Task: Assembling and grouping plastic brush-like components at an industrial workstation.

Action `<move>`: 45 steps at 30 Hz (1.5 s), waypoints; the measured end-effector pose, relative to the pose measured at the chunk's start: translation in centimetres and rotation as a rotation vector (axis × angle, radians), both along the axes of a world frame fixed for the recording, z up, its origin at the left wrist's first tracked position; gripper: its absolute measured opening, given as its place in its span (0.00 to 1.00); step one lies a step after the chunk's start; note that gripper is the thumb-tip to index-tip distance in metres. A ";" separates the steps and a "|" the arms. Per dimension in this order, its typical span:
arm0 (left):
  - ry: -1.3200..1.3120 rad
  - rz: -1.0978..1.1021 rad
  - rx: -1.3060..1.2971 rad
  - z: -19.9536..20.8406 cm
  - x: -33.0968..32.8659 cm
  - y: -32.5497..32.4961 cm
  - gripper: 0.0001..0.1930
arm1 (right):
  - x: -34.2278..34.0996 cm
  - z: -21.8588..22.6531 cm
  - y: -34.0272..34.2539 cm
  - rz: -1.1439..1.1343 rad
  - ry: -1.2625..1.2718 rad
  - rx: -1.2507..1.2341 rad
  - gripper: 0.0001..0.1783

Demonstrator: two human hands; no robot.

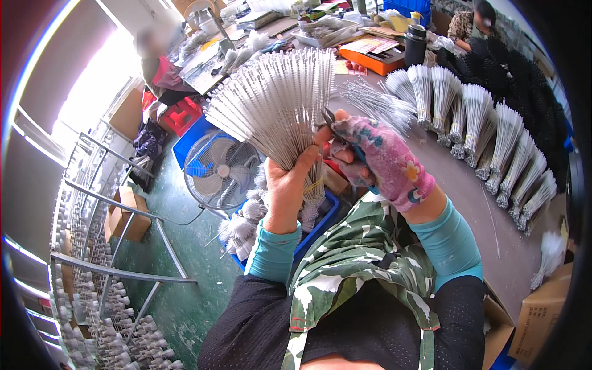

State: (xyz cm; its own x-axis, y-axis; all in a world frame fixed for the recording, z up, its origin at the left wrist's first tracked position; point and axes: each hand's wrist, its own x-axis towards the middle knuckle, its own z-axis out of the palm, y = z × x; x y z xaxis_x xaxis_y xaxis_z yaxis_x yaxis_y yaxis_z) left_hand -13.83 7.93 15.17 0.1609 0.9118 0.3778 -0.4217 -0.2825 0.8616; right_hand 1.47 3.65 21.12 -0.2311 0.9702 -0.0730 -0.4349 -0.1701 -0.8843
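Note:
My left hand (285, 190), bare, is closed around the lower end of a spread bundle of thin white wire brushes (271, 102). Their bristled ends fan upward and away from me. In a pink flowered glove with the fingertips uncovered, my right hand (387, 159) grips a pair of small pliers (327, 117). The dark jaws are at the right edge of the fan, close to my left thumb. Most of the pliers' handles are hidden in the glove. Below my left hand, a blue crate (322, 223) contains more white brushes.
On the table (453, 185) to the right, tied brush bundles (475, 114) stand in rows beside loose brushes (377, 103). Farther back are an orange box (370, 60) and a black bottle (415, 46). A floor fan (223, 169) and metal rack (129, 206) stand left. Two people sit farther off.

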 end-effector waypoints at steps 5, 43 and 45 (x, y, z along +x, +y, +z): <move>0.018 -0.005 0.040 -0.5 0.0 0.4 0.10 | 0.1 -0.5 0.9 0.001 0.060 -0.015 0.21; 0.139 0.064 0.051 -1.7 -0.3 0.9 0.10 | -0.5 -2.1 1.6 0.012 0.230 -0.096 0.18; 0.162 0.105 0.071 -1.3 -0.2 0.6 0.09 | -0.3 -2.6 1.7 0.019 0.241 -0.102 0.18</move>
